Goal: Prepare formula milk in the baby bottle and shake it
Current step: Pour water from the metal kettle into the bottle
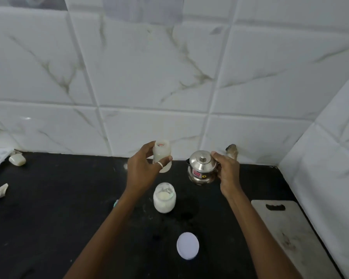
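Head view, near to far. Your two forearms reach in from 6 o'clock over a black countertop (pixel 48 218). Nearest you, at 6 o'clock, a round white lid (pixel 187 245) lies flat. At 4 o'clock a pale cutting board (pixel 286 234) lies along the counter's right edge, close to the side wall. Farther in, at centre, an open jar (pixel 164 198) of whitish powder stands upright between your wrists.

Beyond the jar, your left hand (pixel 143 174) curls thumb and fingers around the baby bottle (pixel 162 156), lifted off the counter. The bottle's long axis runs nearly vertical, and its uncapped mouth points up and slightly toward you. At 1 o'clock from the jar, your right hand (pixel 228 172) grips a small lidded steel pot (pixel 201 168). The pot is upright, near the bottle but apart from it, with its short spout toward the bottle.

At 9 o'clock, well apart, lie a crumpled white scrap (pixel 0 191) and, farther back, a pale block (pixel 17 159). White marble-veined wall tiles (pixel 149 77) close the counter at 12 o'clock and turn a corner at 2 o'clock. The widest stretch of black surface spreads from 7 to 10 o'clock.
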### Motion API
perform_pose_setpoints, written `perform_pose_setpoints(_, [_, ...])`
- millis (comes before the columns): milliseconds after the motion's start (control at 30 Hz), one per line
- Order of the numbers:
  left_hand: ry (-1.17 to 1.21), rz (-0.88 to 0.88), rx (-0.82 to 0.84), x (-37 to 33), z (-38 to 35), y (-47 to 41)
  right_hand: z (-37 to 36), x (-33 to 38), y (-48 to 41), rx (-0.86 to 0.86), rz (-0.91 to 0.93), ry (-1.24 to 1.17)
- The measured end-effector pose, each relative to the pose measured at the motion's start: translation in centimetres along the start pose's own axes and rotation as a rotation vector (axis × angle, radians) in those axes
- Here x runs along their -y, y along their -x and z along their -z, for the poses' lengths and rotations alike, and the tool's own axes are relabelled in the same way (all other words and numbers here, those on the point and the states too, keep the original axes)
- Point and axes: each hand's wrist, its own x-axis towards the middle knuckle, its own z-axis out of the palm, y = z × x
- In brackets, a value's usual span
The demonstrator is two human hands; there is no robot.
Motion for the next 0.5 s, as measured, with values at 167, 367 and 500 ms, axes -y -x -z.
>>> perform_pose_setpoints(167, [-0.027,0.045,-0.024,1.2,-0.9,1.6,2.1,-6.3,-0.8,-0.017,-0.128,-0.006])
perform_pose_setpoints(367, [-0.023,0.073,-0.035,2.0,-1.1,2.9,3.1,-11.8,-1.3,0.003,-0.169,-0.007])
perform_pose_setpoints(500, [-0.017,0.094,-0.050,2.0,-1.2,3.2,3.2,-14.4,-1.5,0.016,-0.207,0.019])
